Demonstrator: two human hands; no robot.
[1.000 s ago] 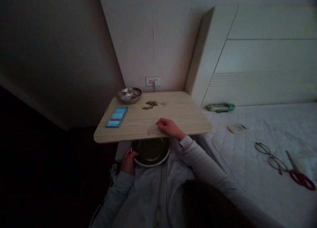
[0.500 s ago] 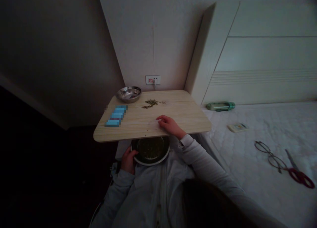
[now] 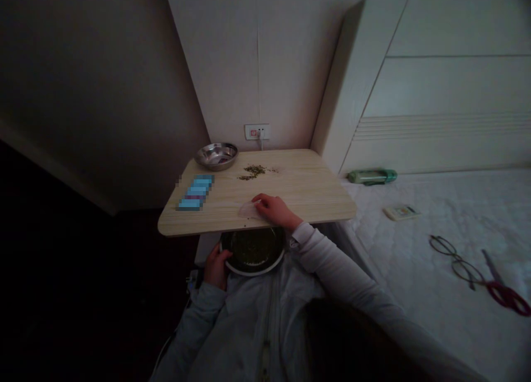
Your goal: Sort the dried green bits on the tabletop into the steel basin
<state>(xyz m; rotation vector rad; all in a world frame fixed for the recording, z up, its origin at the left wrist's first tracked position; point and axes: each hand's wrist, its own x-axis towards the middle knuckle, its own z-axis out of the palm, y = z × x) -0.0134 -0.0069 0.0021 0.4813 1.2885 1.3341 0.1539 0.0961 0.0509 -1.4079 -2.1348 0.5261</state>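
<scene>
My left hand [image 3: 216, 268] grips the left rim of a dark plate with a pale edge [image 3: 253, 272], its thumb over the rim. The plate sits at my lap, just under the table's front edge, with small bits in it. My right hand [image 3: 277, 210] is closed on a thin, whitish see-through scraper-like sheet [image 3: 249, 209], held low at the tabletop near that edge. A few dark specks lie by the sheet. Farther back on the wooden table [image 3: 307, 188] is a small scattered pile of greenish-brown grains [image 3: 254, 171].
A steel bowl [image 3: 216, 157] stands at the table's back left, with a blurred-out blue phone-like item [image 3: 196, 193] in front. On the bed at right lie a green bottle [image 3: 372, 176], a pale remote-like device [image 3: 401, 212], glasses [image 3: 456, 260] and red-handled scissors [image 3: 506, 294].
My right hand has shifted slightly left along the table's front edge with the see-through sheet. Specks there have moved toward the edge. My left hand and the plate stay in place.
</scene>
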